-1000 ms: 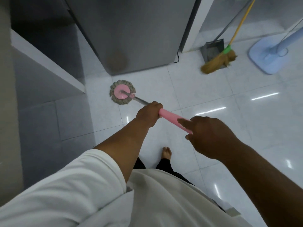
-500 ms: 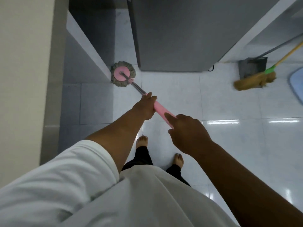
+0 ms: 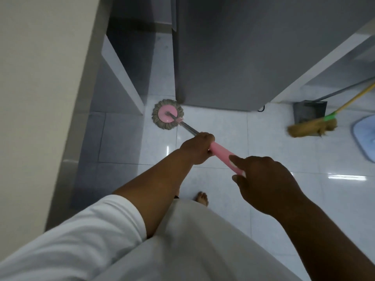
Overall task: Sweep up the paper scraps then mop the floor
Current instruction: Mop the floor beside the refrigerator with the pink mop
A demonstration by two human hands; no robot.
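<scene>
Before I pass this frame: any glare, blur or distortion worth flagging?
Head view: bright streaks of glare on the glossy floor; the broom at the right edge is smeared; wide-angle distortion tilts the grey appliance; the mop reads fairly sharp but dim; the left hand and right hand gripping it look underexposed.

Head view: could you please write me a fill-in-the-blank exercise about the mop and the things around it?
1. The left hand and the right hand hold the mop by its ___ grip.
2. Just behind the bristles of the broom stands a small grey ___.
3. The foot on the floor is ___.
Missing words: pink; dustpan; bare.
</scene>
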